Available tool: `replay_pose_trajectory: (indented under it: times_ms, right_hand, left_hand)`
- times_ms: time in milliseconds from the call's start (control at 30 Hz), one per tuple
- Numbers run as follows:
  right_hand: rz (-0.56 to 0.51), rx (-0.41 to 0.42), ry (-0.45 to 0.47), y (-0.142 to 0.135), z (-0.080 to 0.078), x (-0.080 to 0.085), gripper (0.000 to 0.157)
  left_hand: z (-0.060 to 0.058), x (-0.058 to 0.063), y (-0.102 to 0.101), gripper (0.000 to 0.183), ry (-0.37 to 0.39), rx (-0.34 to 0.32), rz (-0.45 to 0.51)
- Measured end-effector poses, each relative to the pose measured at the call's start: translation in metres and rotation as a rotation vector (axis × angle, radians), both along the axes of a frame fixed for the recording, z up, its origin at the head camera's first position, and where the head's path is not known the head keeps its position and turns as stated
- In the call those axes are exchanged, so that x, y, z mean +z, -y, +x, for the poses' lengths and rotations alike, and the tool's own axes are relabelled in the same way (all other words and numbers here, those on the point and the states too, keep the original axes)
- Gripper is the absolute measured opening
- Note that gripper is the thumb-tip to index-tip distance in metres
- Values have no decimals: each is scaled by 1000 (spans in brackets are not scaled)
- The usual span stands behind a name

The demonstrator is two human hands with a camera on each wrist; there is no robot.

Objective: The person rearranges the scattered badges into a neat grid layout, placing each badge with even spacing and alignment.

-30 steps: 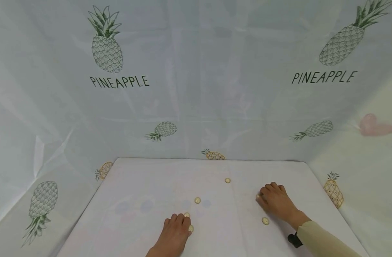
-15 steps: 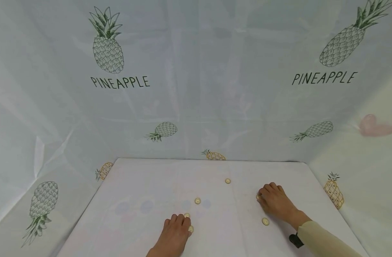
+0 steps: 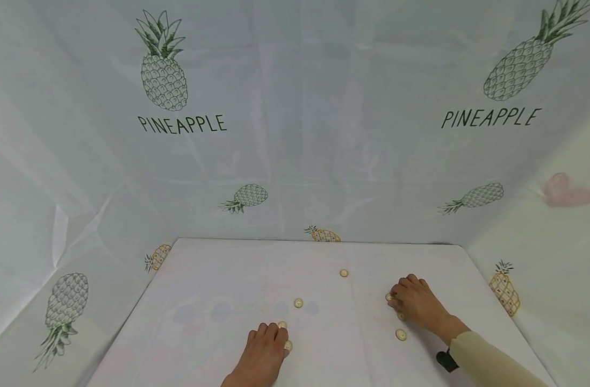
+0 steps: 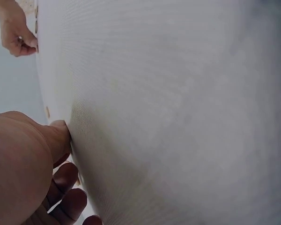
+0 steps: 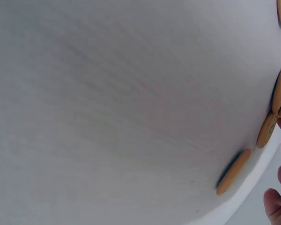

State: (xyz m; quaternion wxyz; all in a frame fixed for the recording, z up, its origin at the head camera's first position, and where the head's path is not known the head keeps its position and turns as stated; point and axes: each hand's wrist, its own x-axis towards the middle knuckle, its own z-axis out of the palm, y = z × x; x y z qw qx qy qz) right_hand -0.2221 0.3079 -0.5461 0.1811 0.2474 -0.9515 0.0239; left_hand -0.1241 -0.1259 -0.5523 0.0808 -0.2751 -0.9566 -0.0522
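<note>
White tabletop, pale discs, left hand touching two, right hand pinching one

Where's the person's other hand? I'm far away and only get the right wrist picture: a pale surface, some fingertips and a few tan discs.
Observer: The head view shows it. The left hand is low in the picture, nearer the camera than the right hand.

Visitor: Oh! Does it have any of those discs near it?

Observer: Yes, two at its fingers: one disc at the far side and a second disc at its right side.

Visitor: And what's around the table?

Observer: Pale sheeting rises behind the white table top, printed with pineapples and, twice, the word PINEAPPLE.
</note>
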Motion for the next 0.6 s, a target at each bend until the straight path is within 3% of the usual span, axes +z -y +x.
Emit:
replay_pose_trajectory:
  times_ms: [267,600]
  right_hand:
    - [-130,-60,219,7,-7,6,14]
    - [17,14,11,19,-16,1,20]
  left_hand:
    - [0,-1,1,37,-13,3,1]
    - [-1,-3,0,38,-30,2,-4]
